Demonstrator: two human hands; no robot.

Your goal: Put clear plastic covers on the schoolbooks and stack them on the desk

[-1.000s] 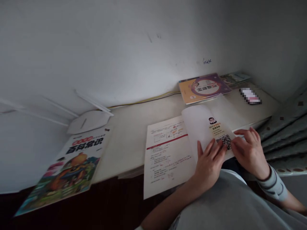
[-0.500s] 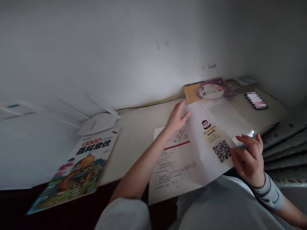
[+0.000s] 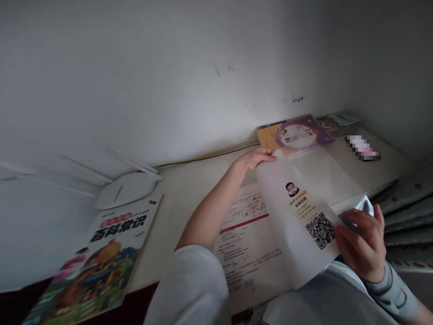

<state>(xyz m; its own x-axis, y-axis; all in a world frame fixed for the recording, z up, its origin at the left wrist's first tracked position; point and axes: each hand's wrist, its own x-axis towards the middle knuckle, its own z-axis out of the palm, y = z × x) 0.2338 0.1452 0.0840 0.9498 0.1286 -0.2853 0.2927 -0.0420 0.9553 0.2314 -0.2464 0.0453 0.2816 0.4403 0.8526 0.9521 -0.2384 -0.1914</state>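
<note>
An open booklet [image 3: 243, 253] with printed text and red handwriting lies at the table's front edge. Its right-hand leaf [image 3: 287, 234], a pale page with a QR code and a small cartoon figure, is raised at an angle. My left hand [image 3: 259, 158] pinches that leaf's top edge between thumb and fingers. At the leaf's right edge, beside the QR code, the fingers of my right hand [image 3: 365, 243] are closed on the edge. A shiny clear plastic sheet [image 3: 338, 176] spreads out beyond the leaf, its glossy edge reaching my right fingers.
A colourful picture-covered book [image 3: 111, 257] overhangs the table's front left. Behind it sits a white device with antennas [image 3: 126, 192]. Against the wall lie a purple and orange book [image 3: 299, 133], other books [image 3: 340, 122] and a phone [image 3: 363, 148]. A curtain [image 3: 406, 216] hangs at right.
My left hand, with fingers spread before, has closed on the leaf's top edge. My right hand stays at the leaf's right edge. The view has shifted slightly.
</note>
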